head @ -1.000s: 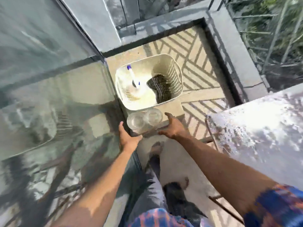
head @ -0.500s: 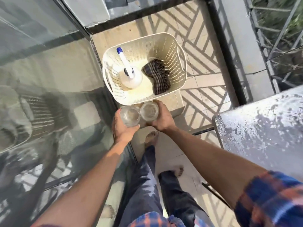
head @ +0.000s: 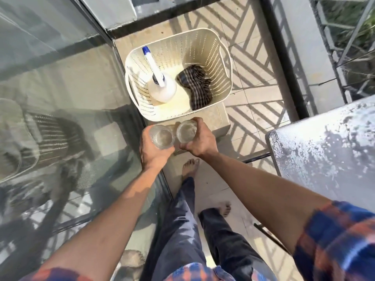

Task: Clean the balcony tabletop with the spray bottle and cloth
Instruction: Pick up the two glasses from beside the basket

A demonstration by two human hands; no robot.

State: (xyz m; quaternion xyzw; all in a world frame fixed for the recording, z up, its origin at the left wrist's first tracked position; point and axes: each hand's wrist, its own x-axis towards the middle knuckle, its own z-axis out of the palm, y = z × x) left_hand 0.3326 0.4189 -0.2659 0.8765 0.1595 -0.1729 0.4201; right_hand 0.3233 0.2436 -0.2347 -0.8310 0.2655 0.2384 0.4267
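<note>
Plastic and probably light, the spray bottle [head: 162, 89] stands upright in the basket [head: 225, 57] just beside the soft, crumpled cloth [head: 195, 88], best lifted by its neck once the left hand [head: 151, 152] and right hand [head: 200, 141], fingers [head: 199, 125] curled round one fragile glass [head: 162, 137] each, are freed.

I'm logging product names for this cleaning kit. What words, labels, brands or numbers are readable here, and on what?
No readable text anywhere.
The spray bottle in the basket shows no label from above.
The checked cloth, the left glass in the left hand, the right glass in the right hand and the tabletop show no print.
</note>
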